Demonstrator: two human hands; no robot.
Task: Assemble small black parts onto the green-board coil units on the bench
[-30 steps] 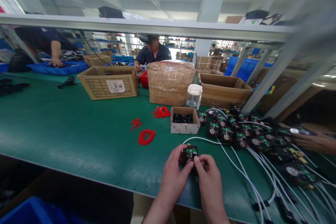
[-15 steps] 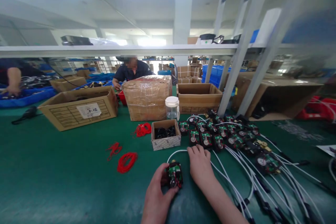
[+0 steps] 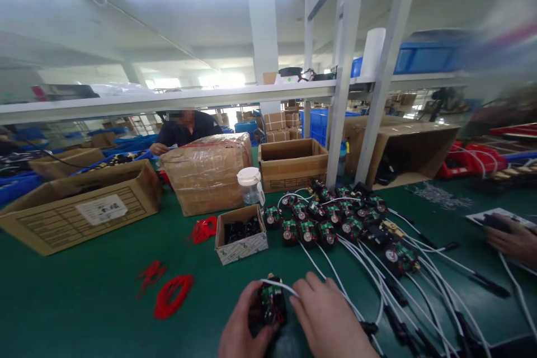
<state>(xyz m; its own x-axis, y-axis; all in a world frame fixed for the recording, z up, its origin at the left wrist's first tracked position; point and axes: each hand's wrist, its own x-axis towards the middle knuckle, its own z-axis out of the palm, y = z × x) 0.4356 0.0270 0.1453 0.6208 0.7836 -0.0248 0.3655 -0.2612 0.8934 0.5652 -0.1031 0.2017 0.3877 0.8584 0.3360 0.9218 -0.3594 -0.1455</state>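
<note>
My left hand point(image 3: 240, 325) grips a small black housing with an exposed green circuit board point(image 3: 272, 299), thumb and fingers on its sides. A white cable point(image 3: 281, 285) arcs across the top of this housing. Its other end runs into my right hand point(image 3: 329, 316), whose fingers are closed around it just right of the housing. Several similar black housings with green boards point(image 3: 308, 231) stand in rows beyond my right hand, with white cables point(image 3: 369, 260) trailing toward the front right.
A small carton of black parts point(image 3: 242, 243) stands ahead, beside a lidded plastic jar point(image 3: 250, 187). Red wire bundles point(image 3: 173, 296) lie to the left. Cardboard boxes point(image 3: 210, 173) and a metal shelf post point(image 3: 346, 72) stand behind. Another person's hand point(image 3: 514, 238) is at right.
My right hand has drawn the cable over the housing and come nearer to my left hand. The view has turned right, bringing another person's hand in at the right edge.
</note>
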